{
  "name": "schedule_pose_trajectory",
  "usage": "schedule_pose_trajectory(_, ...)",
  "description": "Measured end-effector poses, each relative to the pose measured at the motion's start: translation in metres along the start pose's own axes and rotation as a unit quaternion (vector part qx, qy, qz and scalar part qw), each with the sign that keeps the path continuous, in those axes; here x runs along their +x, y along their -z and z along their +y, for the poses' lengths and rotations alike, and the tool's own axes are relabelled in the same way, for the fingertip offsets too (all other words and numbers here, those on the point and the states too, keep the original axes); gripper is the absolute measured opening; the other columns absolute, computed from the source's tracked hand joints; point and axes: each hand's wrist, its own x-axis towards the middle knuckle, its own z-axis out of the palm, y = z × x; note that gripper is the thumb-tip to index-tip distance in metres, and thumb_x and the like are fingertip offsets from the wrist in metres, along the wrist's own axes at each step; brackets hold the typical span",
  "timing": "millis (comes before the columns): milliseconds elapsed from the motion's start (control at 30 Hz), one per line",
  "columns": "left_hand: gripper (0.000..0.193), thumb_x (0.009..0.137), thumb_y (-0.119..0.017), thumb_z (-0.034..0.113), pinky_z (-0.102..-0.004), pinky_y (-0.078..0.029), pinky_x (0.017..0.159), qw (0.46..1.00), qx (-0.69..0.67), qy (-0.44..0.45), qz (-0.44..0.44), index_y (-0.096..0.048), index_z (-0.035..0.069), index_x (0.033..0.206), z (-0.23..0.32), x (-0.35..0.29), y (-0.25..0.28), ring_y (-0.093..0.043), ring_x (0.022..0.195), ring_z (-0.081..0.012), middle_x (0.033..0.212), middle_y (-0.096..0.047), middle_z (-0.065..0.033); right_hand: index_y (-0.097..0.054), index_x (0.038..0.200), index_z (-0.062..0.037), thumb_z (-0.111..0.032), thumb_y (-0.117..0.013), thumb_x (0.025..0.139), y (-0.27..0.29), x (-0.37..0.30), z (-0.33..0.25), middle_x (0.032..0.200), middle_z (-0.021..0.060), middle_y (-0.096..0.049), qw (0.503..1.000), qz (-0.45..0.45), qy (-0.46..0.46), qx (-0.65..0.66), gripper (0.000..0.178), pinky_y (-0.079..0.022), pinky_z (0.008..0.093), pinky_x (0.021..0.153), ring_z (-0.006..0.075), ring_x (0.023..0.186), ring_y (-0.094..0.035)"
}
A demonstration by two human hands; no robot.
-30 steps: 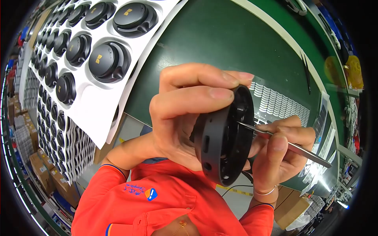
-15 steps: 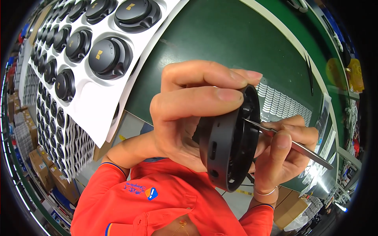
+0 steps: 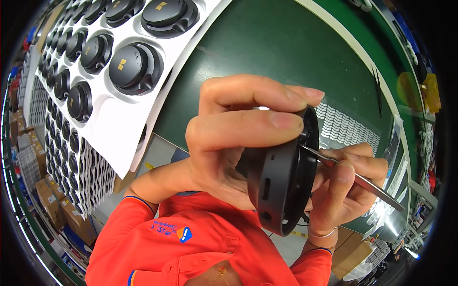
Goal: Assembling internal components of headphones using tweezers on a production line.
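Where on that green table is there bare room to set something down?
The widest bare patch of green tabletop lies beyond the left hand, between the white tray on its left and the pale edging on its right. It's crowded beyond the right hand: a sheet of small pale strips and a thin dark tool by the edging.

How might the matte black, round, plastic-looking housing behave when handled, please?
The housing looks stiff, showing no bend in the left hand. Its open interior suggests it is fairly light, and its circular outline could let it roll on edge.
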Motion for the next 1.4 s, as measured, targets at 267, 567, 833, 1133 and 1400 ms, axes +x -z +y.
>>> schedule_pose_trajectory(267,0.046,0.09,-0.064,0.009,-0.0595,-0.048,0.102,0.999,-0.019,-0.002,0.031,-0.045,0.018,0.131,0.001,0.0,-0.004,-0.051,0.123,-0.0407,0.128,-0.042,-0.0175,-0.043,0.098,-0.0009,-0.016,-0.055,0.098,0.0,-0.001,0.003,0.082,0.0176,-0.056,1.0,-0.011,0.009,-0.011,0.019,-0.034,0.0159,0.037,0.0061,0.04,-0.042)
schedule_pose_trajectory(567,0.04,0.091,-0.063,0.012,-0.0596,-0.048,0.1,0.999,-0.006,-0.001,0.053,-0.048,0.016,0.127,0.001,0.0,-0.009,-0.052,0.121,-0.0403,0.126,-0.044,-0.018,-0.043,0.1,0.0007,-0.021,-0.054,0.1,0.005,-0.004,0.006,0.081,0.0175,-0.056,0.997,-0.001,0.047,-0.057,0.025,-0.032,0.0151,0.034,0.0047,0.037,-0.042)
schedule_pose_trajectory(833,0.043,0.084,-0.07,0.013,-0.0535,-0.051,0.095,0.996,0.017,-0.037,0.076,-0.049,0.013,0.122,-0.004,0.003,-0.009,-0.055,0.112,-0.0364,0.121,-0.046,-0.018,-0.045,0.102,-0.0014,-0.02,-0.055,0.099,0.004,-0.003,0.006,0.083,0.0193,-0.06,0.996,-0.021,0.061,-0.068,0.021,-0.032,0.0153,0.039,0.0036,0.04,-0.039)
schedule_pose_trajectory(1133,0.048,0.078,-0.078,0.014,-0.0467,-0.054,0.088,0.991,0.045,-0.078,0.101,-0.05,0.009,0.117,-0.008,0.007,-0.014,-0.059,0.102,-0.0321,0.116,-0.048,-0.018,-0.044,0.103,-0.0019,-0.019,-0.056,0.099,0.006,-0.004,0.005,0.085,0.02,-0.061,0.992,-0.022,0.073,-0.101,0.021,-0.032,0.0155,0.039,0.004,0.041,-0.041)
schedule_pose_trajectory(1400,0.053,0.071,-0.084,0.015,-0.0407,-0.058,0.083,0.984,0.072,-0.108,0.122,-0.051,0.006,0.112,-0.014,0.007,-0.014,-0.062,0.093,-0.0283,0.111,-0.049,-0.0179,-0.045,0.103,-0.0016,-0.018,-0.056,0.099,0.008,-0.003,0.006,0.085,0.02,-0.062,0.99,-0.031,0.084,-0.107,0.02,-0.032,0.0159,0.04,0.0036,0.042,-0.041)
